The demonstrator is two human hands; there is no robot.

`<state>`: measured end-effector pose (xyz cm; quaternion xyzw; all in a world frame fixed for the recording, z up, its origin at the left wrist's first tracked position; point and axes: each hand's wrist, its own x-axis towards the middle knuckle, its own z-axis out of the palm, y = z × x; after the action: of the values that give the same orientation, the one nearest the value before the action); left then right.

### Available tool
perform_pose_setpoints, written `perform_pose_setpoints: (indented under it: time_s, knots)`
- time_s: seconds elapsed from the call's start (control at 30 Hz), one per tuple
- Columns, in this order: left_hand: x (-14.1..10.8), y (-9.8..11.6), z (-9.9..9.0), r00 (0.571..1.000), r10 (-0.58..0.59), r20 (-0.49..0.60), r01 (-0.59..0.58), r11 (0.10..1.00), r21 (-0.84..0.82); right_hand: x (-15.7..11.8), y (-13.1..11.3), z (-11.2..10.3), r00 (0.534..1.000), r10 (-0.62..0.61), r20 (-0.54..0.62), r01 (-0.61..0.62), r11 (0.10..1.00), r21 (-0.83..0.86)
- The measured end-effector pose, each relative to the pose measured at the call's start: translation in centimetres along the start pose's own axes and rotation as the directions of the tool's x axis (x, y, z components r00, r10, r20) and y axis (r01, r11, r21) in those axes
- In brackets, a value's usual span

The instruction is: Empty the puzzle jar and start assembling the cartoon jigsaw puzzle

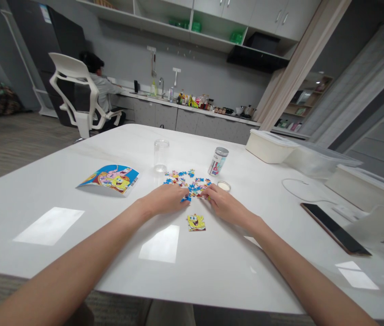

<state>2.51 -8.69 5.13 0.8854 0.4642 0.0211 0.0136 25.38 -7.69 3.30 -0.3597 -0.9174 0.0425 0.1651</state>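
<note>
Loose jigsaw puzzle pieces (199,184) lie in a heap near the middle of the white table. My left hand (166,199) is at the heap's left edge, its thumb and fingers closed on a blue puzzle piece (186,198). From the right, my right hand (225,204) reaches in, its fingertips pinched at a small puzzle piece that they partly cover. Nearer to me lies a joined block of puzzle pieces (196,222) showing a yellow cartoon face. A curled picture sheet (112,179) with the same character rests left of my left hand.
Behind the heap stand a clear jar (160,156) and a labelled canister (218,161); a round lid (224,186) lies beside my right hand. Lidded boxes (269,147), a cable and a dark tablet (334,228) occupy the right side. A person sits beyond, by a white chair (85,122).
</note>
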Motion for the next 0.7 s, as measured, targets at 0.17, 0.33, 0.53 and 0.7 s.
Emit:
perform_pose_setpoints:
  time_s: [0.17, 0.33, 0.53, 0.7]
  knots:
    - [0.0, 0.0, 0.0, 1.000, -0.010, -0.001, 0.010, 1.000, -0.010, -0.1, 0.5, 0.4, 1.000, -0.010, -0.027, 0.008, 0.999, -0.045]
    - [-0.2, 0.1, -0.3, 1.000, -0.030, -0.007, 0.030, 0.999, -0.014, -0.1, 0.8, 0.6, 0.995, -0.049, -0.083, 0.037, 0.989, -0.144]
    - [-0.2, -0.1, -0.3, 1.000, 0.007, -0.021, -0.008, 0.999, -0.035, 0.0, 0.1, 0.7, 0.993, -0.113, -0.029, 0.109, 0.988, -0.113]
    - [0.1, -0.2, 0.2, 0.997, -0.030, -0.073, 0.021, 0.993, -0.115, 0.0, -0.2, 0.6, 0.996, -0.088, 0.006, 0.088, 0.990, -0.112]
